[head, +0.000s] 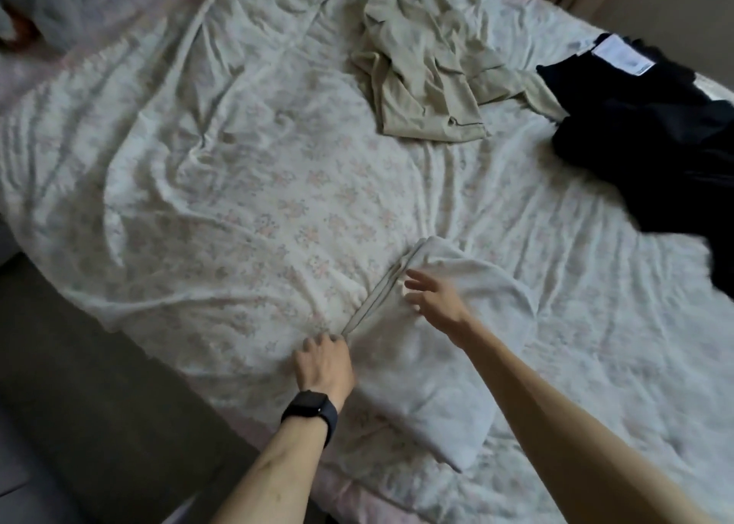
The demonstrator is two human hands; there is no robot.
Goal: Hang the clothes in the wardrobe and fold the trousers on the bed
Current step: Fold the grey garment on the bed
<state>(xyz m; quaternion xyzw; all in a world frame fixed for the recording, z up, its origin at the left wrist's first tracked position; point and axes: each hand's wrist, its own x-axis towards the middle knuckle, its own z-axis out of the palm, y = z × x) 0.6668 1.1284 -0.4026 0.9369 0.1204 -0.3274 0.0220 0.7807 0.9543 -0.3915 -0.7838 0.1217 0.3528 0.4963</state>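
Two bare forearms reach in from the bottom edge. On the left hand (323, 358), which wears a black watch (310, 408) at the wrist, the fingers curl down on the near corner of the white trousers (437, 372) and seem to pinch the layered edge there. The right hand (435, 297) is spread wide and loose over the upper part of the same bundle, holding nothing; whether its fingertips touch the cloth is unclear. The white trousers lie partly folded on the bed (238, 205), near its front edge. A crumpled beige garment (421, 70) and a black garment (655, 146) lie well apart, farther up and to the right. The step looks like squaring up a fold. To do it well, keep the pinched corner pinned, sweep the flat palm outward from the stacked edge to press out creases, and line up the layers before the next fold.
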